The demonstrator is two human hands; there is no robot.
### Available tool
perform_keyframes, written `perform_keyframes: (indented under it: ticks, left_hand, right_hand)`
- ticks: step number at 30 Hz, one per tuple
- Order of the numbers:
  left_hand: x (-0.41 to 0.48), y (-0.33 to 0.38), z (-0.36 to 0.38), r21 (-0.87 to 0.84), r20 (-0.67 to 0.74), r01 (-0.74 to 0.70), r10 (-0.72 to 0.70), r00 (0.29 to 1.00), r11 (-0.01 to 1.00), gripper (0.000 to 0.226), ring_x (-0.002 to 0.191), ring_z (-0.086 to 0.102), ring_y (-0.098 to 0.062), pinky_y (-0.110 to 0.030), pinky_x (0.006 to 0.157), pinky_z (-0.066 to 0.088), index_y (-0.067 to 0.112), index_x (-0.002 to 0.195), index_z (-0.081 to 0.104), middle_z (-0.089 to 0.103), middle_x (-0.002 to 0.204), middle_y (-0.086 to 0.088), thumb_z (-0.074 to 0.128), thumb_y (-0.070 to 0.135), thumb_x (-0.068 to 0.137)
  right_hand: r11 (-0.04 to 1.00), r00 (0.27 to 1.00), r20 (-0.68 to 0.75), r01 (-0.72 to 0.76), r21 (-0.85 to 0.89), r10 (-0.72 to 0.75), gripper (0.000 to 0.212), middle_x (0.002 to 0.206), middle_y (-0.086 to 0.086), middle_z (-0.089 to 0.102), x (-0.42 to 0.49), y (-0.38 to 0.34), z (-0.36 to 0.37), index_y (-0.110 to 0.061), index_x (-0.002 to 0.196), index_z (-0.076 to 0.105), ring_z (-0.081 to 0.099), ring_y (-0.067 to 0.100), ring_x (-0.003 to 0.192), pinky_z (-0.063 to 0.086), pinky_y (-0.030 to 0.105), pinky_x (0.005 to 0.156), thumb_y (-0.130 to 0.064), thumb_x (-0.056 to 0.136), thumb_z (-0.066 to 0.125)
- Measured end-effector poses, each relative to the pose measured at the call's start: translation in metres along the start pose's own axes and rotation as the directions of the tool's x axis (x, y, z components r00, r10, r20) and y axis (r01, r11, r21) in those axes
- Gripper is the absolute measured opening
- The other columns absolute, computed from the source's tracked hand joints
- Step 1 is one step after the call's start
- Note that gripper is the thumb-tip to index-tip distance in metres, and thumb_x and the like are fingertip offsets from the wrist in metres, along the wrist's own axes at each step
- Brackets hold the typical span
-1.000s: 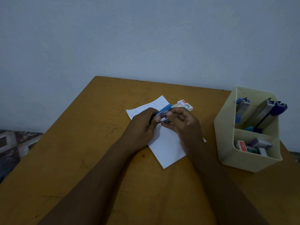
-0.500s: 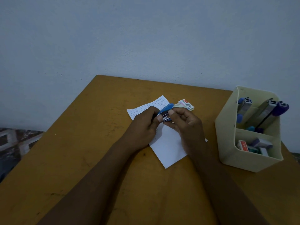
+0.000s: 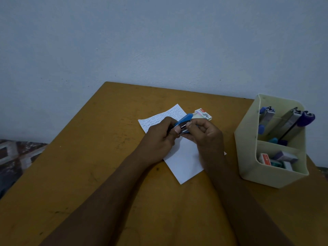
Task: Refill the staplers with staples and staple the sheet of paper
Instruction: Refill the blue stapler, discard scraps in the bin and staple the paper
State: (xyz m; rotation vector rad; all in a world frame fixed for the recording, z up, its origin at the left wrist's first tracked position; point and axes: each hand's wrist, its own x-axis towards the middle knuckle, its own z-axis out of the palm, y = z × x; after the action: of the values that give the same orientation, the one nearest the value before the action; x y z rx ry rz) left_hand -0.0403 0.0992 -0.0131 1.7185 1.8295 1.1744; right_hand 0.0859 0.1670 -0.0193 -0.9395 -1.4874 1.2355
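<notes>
both hands' fingers clamp the blue stapler (image 3: 182, 119) — left hand (image 3: 156, 139), right hand (image 3: 207, 135) — over the paper (image 3: 184, 160).

Both hands hold a blue stapler (image 3: 182, 119) over a paper (image 3: 184, 162) on a brown table (image 3: 88, 166). A bin (image 3: 257, 167) with more staplers (image 3: 291, 121) sits at the right.

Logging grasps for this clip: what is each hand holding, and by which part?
The left hand grips the blue stapler by its near end; the right hand pinches its metal part near the middle.
</notes>
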Motion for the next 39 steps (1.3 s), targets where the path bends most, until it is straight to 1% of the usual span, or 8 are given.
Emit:
perform_keyframes:
  ticks: [14, 16, 19, 22, 28, 31, 36, 39]
  left_hand:
    - [0.001, -0.001, 0.004, 0.021, 0.008, -0.01, 0.01, 1.0, 1.0, 0.009, 0.071, 0.054, -0.002, -0.005, 0.061, 0.041, 0.023, 0.103, 0.048, 0.051, 0.077, 0.02, 0.042, 0.03, 0.1]
    - [0.001, 0.0, 0.004, 0.011, 0.001, -0.028, 0.028, 1.0, 1.0, 0.009, 0.071, 0.054, 0.002, -0.005, 0.061, 0.04, 0.023, 0.103, 0.047, 0.051, 0.076, 0.02, 0.041, 0.029, 0.1]
    - [0.001, 0.002, 0.003, -0.029, -0.033, -0.013, 0.012, 0.999, 1.0, 0.01, 0.069, 0.055, -0.004, -0.008, 0.06, 0.042, 0.023, 0.103, 0.045, 0.054, 0.077, 0.016, 0.038, 0.03, 0.101]
    - [0.001, 0.002, 0.002, -0.034, -0.037, 0.007, -0.008, 0.999, 0.999, 0.011, 0.069, 0.056, -0.006, -0.01, 0.06, 0.043, 0.023, 0.103, 0.044, 0.055, 0.078, 0.016, 0.037, 0.031, 0.101]
    - [0.003, 0.002, -0.003, -0.11, -0.082, 0.054, -0.064, 0.995, 0.992, 0.017, 0.088, 0.06, -0.003, -0.011, 0.07, 0.046, 0.023, 0.113, 0.044, 0.064, 0.101, 0.009, 0.041, 0.033, 0.101]
    - [0.005, -0.001, -0.009, -0.148, -0.154, 0.073, -0.096, 0.983, 0.986, 0.019, 0.09, 0.054, 0.012, -0.005, 0.068, 0.041, 0.023, 0.112, 0.049, 0.059, 0.098, 0.018, 0.047, 0.036, 0.098]
    - [0.008, -0.014, -0.026, -0.252, -0.254, 0.101, -0.166, 0.953, 0.962, 0.01, 0.091, 0.063, -0.009, -0.022, 0.077, 0.054, 0.024, 0.103, 0.058, 0.065, 0.1, 0.007, 0.053, 0.029, 0.096]
    - [0.008, -0.019, -0.036, -0.273, -0.245, 0.119, -0.188, 0.951, 0.955, 0.01, 0.082, 0.066, -0.009, -0.028, 0.075, 0.057, 0.017, 0.099, 0.066, 0.068, 0.094, 0.003, 0.058, 0.022, 0.094]
  right_hand:
    - [0.995, 0.999, 0.005, 0.046, -0.087, -0.046, 0.009, 0.086, -0.009, 0.064, 0.003, 0.002, 0.003, -0.012, 0.095, 0.06, 0.067, 0.0, 0.072, 0.052, 0.012, 0.057, -0.01, 0.094, 0.051]
    - [0.995, 0.999, -0.02, 0.041, -0.094, -0.043, 0.009, 0.081, -0.007, 0.063, 0.003, 0.003, 0.003, -0.012, 0.09, 0.059, 0.067, 0.004, 0.072, 0.055, 0.017, 0.059, -0.009, 0.093, 0.051]
    - [1.0, 0.998, -0.058, -0.017, 0.024, 0.018, 0.01, 0.074, 0.007, 0.062, 0.002, 0.002, 0.005, -0.008, 0.084, 0.058, 0.064, 0.018, 0.066, 0.057, 0.031, 0.064, -0.008, 0.091, 0.052]
    - [1.0, 0.999, -0.031, 0.014, -0.016, -0.015, 0.006, 0.082, -0.002, 0.064, 0.002, 0.001, 0.005, -0.005, 0.092, 0.059, 0.067, 0.005, 0.07, 0.054, 0.017, 0.059, -0.003, 0.091, 0.054]
    - [0.981, 0.996, -0.029, -0.074, 0.182, 0.081, 0.015, 0.092, 0.002, 0.069, 0.001, -0.004, 0.003, -0.002, 0.1, 0.06, 0.07, 0.011, 0.084, 0.056, 0.02, 0.065, -0.002, 0.085, 0.062]
    - [0.964, 0.991, -0.039, -0.112, 0.243, 0.125, 0.014, 0.098, 0.007, 0.07, 0.002, -0.003, -0.001, -0.007, 0.098, 0.06, 0.07, 0.017, 0.09, 0.057, 0.028, 0.073, -0.005, 0.085, 0.065]
    - [0.966, 0.985, -0.076, -0.138, 0.217, 0.158, 0.016, 0.105, 0.006, 0.07, 0.005, 0.0, -0.006, -0.008, 0.102, 0.058, 0.069, 0.016, 0.095, 0.057, 0.028, 0.075, -0.004, 0.087, 0.062]
    - [0.953, 0.981, -0.07, -0.159, 0.259, 0.183, 0.014, 0.104, 0.005, 0.069, 0.006, -0.001, -0.008, -0.009, 0.101, 0.056, 0.067, 0.019, 0.099, 0.057, 0.029, 0.076, -0.003, 0.088, 0.06]
